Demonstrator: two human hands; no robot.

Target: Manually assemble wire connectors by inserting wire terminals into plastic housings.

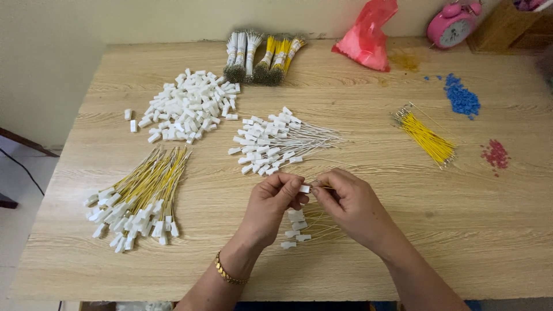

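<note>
At frame centre, left hand (pixel 275 198) pinches a small white plastic connector (pixel 304 189); right hand (pixel 348 201) pinches its thin wire (pixel 327 187). Loose white connectors (pixel 187 106) remain upper left; finished yellow wires (pixel 141 201) lie left.

Both hands: L (pixel 275 198) & R (pixel 345 201), fingertips pinched together, touching.

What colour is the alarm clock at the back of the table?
Pink, clearest in the head view: the alarm clock.
</note>
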